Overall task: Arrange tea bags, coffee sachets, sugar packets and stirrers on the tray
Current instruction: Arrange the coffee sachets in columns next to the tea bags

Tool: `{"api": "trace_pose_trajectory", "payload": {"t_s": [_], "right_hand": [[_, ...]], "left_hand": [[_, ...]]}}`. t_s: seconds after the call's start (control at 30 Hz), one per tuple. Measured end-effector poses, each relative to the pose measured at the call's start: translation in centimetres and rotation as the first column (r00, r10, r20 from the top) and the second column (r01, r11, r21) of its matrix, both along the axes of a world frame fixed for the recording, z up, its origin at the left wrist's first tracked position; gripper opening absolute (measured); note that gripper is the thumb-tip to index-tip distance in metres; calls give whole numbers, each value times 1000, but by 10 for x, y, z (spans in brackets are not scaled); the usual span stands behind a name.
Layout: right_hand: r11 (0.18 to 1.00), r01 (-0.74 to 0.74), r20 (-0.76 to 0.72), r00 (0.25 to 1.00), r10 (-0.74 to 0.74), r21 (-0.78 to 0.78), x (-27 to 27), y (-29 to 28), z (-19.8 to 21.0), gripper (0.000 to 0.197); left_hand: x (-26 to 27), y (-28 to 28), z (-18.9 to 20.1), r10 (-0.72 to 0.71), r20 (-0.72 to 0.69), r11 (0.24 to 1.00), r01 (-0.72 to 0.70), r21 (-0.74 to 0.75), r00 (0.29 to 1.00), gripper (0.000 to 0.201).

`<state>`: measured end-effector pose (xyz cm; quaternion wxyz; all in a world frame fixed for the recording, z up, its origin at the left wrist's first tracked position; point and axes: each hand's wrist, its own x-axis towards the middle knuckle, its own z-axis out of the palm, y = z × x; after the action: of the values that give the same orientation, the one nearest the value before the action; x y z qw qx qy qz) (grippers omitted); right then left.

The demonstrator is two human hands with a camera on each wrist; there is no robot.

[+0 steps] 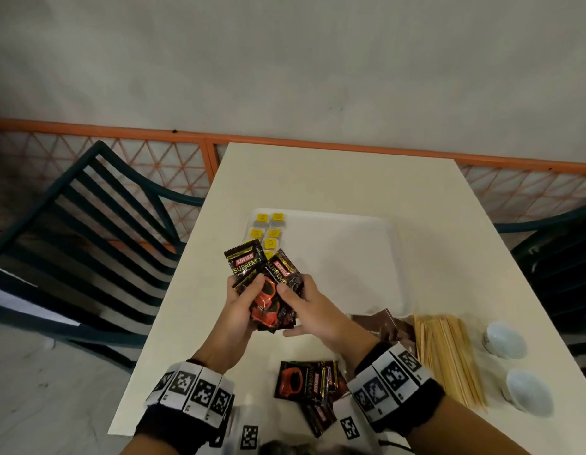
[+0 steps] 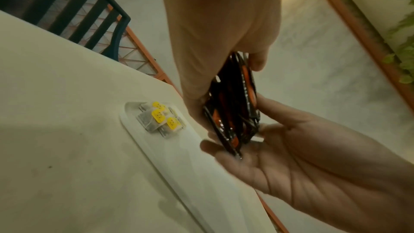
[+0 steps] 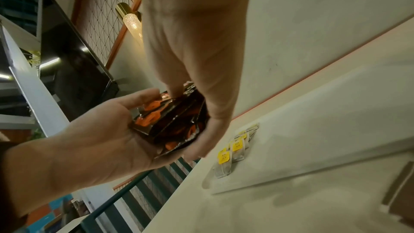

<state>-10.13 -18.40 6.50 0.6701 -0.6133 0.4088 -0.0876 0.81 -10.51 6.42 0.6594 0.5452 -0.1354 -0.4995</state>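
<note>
Sitting under both hands: cream table (image 1: pixel 367 185), railing & dark chairs beyond. White tray (image 1: pixel 344 257) just past fingertips w/ tea bags (image 1: pixel 268 231). Left hand (image 1: pixel 235 310) & right hand (image 1: pixel 313 310) fingers clamped on coffee sachets (image 1: pixel 268 290).

Coffee sachets (image 1: pixel 265 284): black, red cup print, fanned bunch gripped between left hand (image 1: pixel 234 318) and right hand (image 1: pixel 313 315), above table near tray's (image 1: pixel 350 257) near-left corner.
More sachets (image 1: pixel 309 387) loose on table, near edge.
Tea bags (image 1: pixel 268 229), yellow tags: two columns, tray's left end.
Wooden stirrers (image 1: pixel 449 353): bundle on table, right of tray's near corner.
</note>
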Motion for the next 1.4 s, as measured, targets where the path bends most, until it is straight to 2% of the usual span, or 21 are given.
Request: {"api": "trace_pose_trajectory", "payload": {"t_s": [0.1, 0.17, 0.33, 0.5, 0.67, 0.8, 0.87, 0.97, 1.03, 1.1, 1.2, 1.3, 1.4], "right_hand": [[998, -36, 109, 994, 31, 42, -6, -11, 6, 51], [997, -30, 164, 986, 17, 77, -11, -19, 7, 48], [981, 32, 209, 975, -72, 190, -26, -34, 4, 38], [962, 84, 217, 965, -144, 261, -36, -40, -4, 32], [977, 99, 193, 972, -136, 188, -37, -52, -13, 25], [926, 248, 207, 927, -312, 283, -33, -72, -15, 18], [899, 284, 211, 906, -366, 334, -30, -86, -15, 16], [870, 319, 200, 889, -412, 375, -20, -110, -19, 15], [858, 322, 186, 888, -420, 400, -10, -127, -24, 14], [876, 310, 151, 910, -386, 370, 0, -144, -29, 19], [926, 326, 25, 942, -336, 191, 18, -166, -36, 21], [933, 359, -143, 923, -356, -4, 37, -188, -50, 16], [923, 380, -184, 905, -384, -55, 57, -205, -64, 13]], "left_hand": [[-5, -6, 6, -52, -58, 999, 51, -19, 997, 40], [-6, -9, 7, -95, -30, 995, 94, -21, 995, 49], [-11, -14, 3, -129, 104, 992, 128, 15, 986, 49], [-16, -14, -5, -54, 48, 998, 53, 15, 997, 44], [-15, -19, -15, 15, 15, 999, -15, 31, 1000, 49], [-1, -22, -20, 45, 12, 998, -45, 38, 999, 35], [10, -20, -20, 59, 9, 998, -59, 34, 998, 37], [27, -17, -22, 88, 21, 995, -89, 34, 996, 53], [38, -16, -26, 115, 37, 992, -117, 54, 993, 43], [50, -15, -29, 135, 53, 987, -139, 76, 989, 39], [65, -16, -35, 167, 61, 979, -173, 106, 984, 43], [76, -21, -41, 183, 48, 975, -187, 121, 982, 41], [83, -29, -44, 201, 38, 970, -205, 133, 979, 49]]}}
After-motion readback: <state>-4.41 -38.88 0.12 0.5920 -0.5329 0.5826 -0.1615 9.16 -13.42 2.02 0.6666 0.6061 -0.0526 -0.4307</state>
